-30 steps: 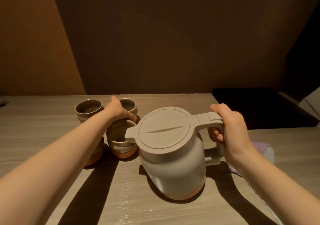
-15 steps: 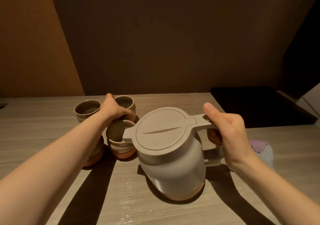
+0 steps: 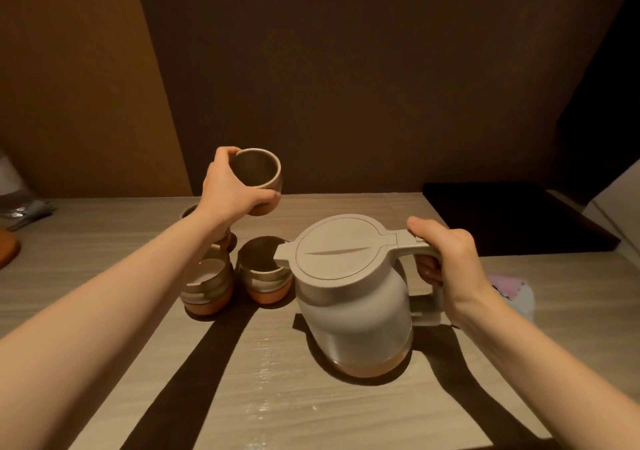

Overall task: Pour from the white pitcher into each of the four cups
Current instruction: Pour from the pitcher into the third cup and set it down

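The white pitcher (image 3: 353, 297) stands upright on the wooden table (image 3: 277, 397), lid closed, spout pointing left. My right hand (image 3: 446, 262) grips its handle, thumb resting on the lid lever. My left hand (image 3: 230, 186) holds a grey-and-terracotta cup (image 3: 258, 172) raised above the table, mouth tilted toward me. A second cup (image 3: 263, 273) sits just under the spout. A third cup (image 3: 207, 287) stands left of it. A fourth cup (image 3: 188, 211) is mostly hidden behind my left forearm.
A dark tray or mat (image 3: 512, 217) lies at the back right. A pale pink cloth (image 3: 512, 290) sits behind my right wrist. An orange-brown object (image 3: 7, 252) and some grey items (image 3: 24, 207) are at the far left edge. A dark wall backs the table.
My left hand has lifted one cup off the table, up and away from the cluster. My right hand stays on the pitcher handle; the pitcher has not moved.
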`<state>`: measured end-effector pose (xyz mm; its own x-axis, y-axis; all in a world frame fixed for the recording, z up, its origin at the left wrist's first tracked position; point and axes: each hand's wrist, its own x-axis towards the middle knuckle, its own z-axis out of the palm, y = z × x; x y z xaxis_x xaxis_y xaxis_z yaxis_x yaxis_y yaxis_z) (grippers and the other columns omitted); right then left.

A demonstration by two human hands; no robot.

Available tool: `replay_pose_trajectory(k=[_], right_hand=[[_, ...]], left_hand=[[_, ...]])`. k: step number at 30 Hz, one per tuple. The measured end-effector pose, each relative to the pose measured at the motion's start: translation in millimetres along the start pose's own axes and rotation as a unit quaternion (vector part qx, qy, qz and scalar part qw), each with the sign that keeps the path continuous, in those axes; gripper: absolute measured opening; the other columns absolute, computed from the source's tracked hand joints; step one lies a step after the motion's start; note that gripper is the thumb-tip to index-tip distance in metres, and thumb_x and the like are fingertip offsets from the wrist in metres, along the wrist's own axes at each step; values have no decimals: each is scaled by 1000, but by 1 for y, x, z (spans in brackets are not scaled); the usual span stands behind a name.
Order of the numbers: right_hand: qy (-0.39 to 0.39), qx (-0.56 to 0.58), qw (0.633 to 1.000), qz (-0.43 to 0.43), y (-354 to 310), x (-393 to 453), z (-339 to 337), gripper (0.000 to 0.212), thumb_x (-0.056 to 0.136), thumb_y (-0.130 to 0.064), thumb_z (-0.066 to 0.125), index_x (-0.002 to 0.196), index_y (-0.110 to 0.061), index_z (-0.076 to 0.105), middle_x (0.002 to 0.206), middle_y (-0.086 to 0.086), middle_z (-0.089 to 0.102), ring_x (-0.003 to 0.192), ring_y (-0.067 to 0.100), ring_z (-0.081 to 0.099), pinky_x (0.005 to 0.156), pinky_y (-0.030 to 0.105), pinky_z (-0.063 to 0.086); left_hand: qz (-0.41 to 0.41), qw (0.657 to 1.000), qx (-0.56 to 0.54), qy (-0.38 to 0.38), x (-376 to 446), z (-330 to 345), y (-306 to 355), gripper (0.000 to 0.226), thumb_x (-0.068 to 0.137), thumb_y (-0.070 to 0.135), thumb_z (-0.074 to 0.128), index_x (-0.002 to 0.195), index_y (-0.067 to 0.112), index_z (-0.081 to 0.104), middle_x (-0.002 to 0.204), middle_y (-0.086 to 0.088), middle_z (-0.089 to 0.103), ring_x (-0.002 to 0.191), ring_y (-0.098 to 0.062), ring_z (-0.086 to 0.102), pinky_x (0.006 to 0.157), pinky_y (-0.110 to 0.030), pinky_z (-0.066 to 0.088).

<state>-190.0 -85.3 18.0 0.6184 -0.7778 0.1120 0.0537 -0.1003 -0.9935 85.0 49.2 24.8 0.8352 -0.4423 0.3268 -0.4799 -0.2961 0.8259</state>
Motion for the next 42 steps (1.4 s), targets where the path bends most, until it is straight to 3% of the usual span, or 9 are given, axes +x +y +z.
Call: replay_pose_trajectory(k=[8,12,16,21,24,27,31,36,42], right_hand=[[44,29,998,26,-2,-23,3,46,88,-32,62,44,-20,58,52,-1,50,51,8,44,54,28,32],[53,28,998,21,-3,-34,4,46,88,-32,63,43,-21,56,53,2,48,50,8,42,52,26,31],[47,21,998,20,-6,-44,5,43,85,-32,65,46,-19,55,62,9,41,53,12,36,52,28,28],[31,10,999,14,-8,-50,7,42,85,-32,64,48,-16,53,57,6,36,46,10,32,46,25,24],[22,3,1000,7,-8,-51,9,43,86,-32,64,49,-15,52,55,6,36,46,10,32,47,26,25],[19,0,1000,4,-9,-51,10,44,88,-31,63,48,-17,53,52,2,37,45,8,33,46,24,26],[25,-10,1000,-13,-8,-49,11,48,90,-30,61,47,-13,50,43,-2,37,41,9,32,43,22,27],[17,-14,999,-35,-9,-44,15,48,92,-29,60,50,-9,50,42,-2,35,40,9,30,42,23,24],[-18,-51,996,-68,-16,-41,25,47,92,-28,60,51,-6,48,44,0,34,40,9,30,43,25,24]], left_hand=[[-12,998,-56,-34,-61,-32,13,89,55,21,93,125,31,39,119,8,47,112,-14,46,87,-32,47],[-31,996,-77,-38,-91,-44,11,87,54,23,94,122,33,41,114,12,49,107,-11,48,83,-31,47],[-34,995,-92,-21,-125,-54,7,87,50,27,95,121,33,45,107,21,51,97,1,49,75,-21,43],[-31,995,-91,-2,-165,-55,-9,93,48,20,96,125,30,45,115,12,54,101,-2,53,77,-17,43],[-51,994,-93,-4,-183,-50,-22,94,49,17,96,125,28,42,113,13,51,105,-7,51,85,-22,45],[-59,994,-88,-9,-196,-44,-35,90,47,22,96,120,28,44,111,15,53,104,-6,53,82,-20,44],[-74,993,-94,-13,-207,-36,-50,88,46,28,96,119,32,47,116,12,57,110,-9,54,90,-30,49],[-84,992,-97,8,-213,-31,-57,87,48,30,95,118,39,45,121,11,55,114,-11,51,94,-33,48],[-84,991,-104,-5,-207,-41,-53,88,48,27,96,120,35,47,120,10,56,112,-10,53,90,-28,47]])
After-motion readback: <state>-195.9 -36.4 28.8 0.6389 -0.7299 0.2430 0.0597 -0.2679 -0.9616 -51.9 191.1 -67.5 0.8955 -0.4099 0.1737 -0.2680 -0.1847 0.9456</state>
